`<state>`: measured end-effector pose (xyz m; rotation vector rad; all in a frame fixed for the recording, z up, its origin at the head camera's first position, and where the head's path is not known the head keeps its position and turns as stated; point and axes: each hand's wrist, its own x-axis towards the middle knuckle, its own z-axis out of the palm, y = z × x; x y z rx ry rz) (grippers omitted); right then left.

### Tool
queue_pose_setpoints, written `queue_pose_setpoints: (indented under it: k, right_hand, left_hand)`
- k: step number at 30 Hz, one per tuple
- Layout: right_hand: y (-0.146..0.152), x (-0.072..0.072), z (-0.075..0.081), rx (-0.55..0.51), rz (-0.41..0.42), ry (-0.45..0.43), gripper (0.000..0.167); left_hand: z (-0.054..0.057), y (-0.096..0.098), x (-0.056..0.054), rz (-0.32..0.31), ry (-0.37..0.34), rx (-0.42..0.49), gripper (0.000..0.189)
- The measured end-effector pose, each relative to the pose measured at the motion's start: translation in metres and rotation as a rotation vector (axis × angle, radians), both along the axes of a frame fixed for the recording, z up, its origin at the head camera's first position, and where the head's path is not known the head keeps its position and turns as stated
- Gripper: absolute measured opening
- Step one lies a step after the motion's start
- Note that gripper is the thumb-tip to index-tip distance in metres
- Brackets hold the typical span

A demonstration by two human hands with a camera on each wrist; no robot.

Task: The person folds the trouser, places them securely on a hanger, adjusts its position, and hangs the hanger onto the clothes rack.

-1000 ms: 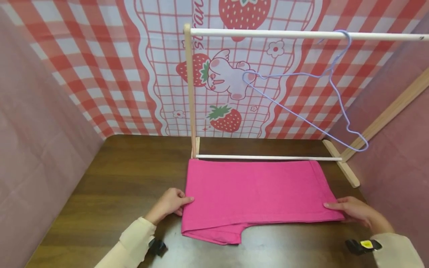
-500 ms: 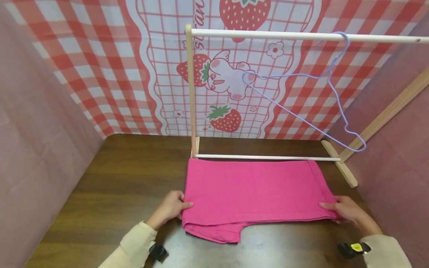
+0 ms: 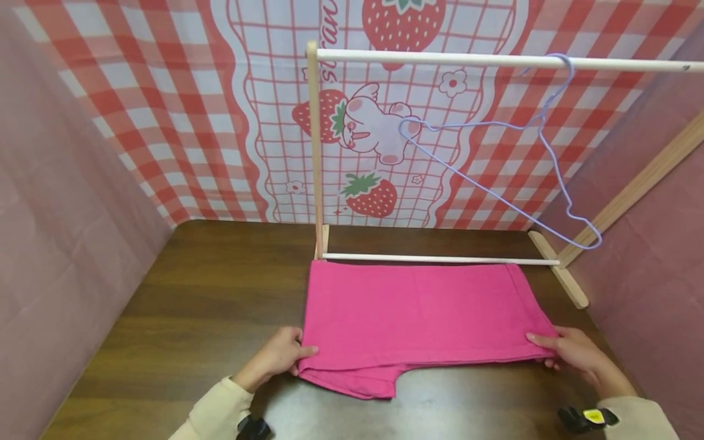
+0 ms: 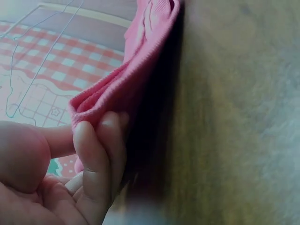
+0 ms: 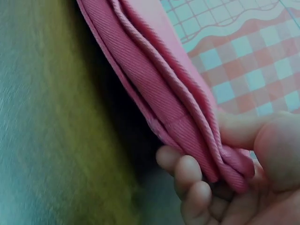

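Observation:
A pair of pink trousers (image 3: 418, 311), folded flat with the crotch part jutting out toward me, spans the middle of the table. At its left edge, close to the near corner, my left hand (image 3: 282, 353) pinches the cloth, thumb on top and fingers beneath. My right hand (image 3: 574, 354) grips the near right corner in the same way. Layered folds of the trousers (image 4: 126, 79) show above the fingertips in the left wrist view. In the right wrist view, several stacked layers (image 5: 159, 79) run between thumb and curled fingers, with a dark gap under the near edge.
Just beyond the trousers stands a wooden rack with a white top rail (image 3: 429, 57) and a low white bar (image 3: 440, 259). A lilac wire hanger (image 3: 484, 190) hangs from the rail at right. A red checked cloth (image 3: 181, 122) covers the back; pink drapes flank the table (image 3: 181, 293).
My left hand has slid slightly toward me along the left edge. The right hand has shifted a little left, with more of the cloth between its thumb and fingers.

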<state>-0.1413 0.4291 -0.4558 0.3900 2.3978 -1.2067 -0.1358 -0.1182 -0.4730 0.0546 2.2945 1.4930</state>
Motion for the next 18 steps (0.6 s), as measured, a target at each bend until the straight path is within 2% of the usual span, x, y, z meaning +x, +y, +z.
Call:
queue_pose_setpoints:
  k: [4, 9, 14, 18]
  right_hand:
    - [-0.0053, -0.0003, 0.0006, 0.052, -0.031, 0.038, 0.031]
    - [-0.0074, 0.0006, -0.0003, 0.071, -0.02, 0.002, 0.033]
    - [-0.0092, -0.004, 0.0042, 0.177, 0.02, 0.055, 0.043]
    - [-0.011, -0.007, 0.009, 0.266, 0.067, 0.078, 0.054]
  left_hand:
    - [-0.0007, -0.0003, 0.0011, 0.01, 0.015, -0.01, 0.023]
    - [-0.0037, -0.0005, 0.004, -0.019, 0.013, -0.02, 0.023]
    - [-0.0036, -0.0027, 0.0029, -0.043, 0.012, -0.009, 0.022]
    - [-0.0006, -0.0042, -0.0021, -0.028, 0.01, 0.01, 0.017]
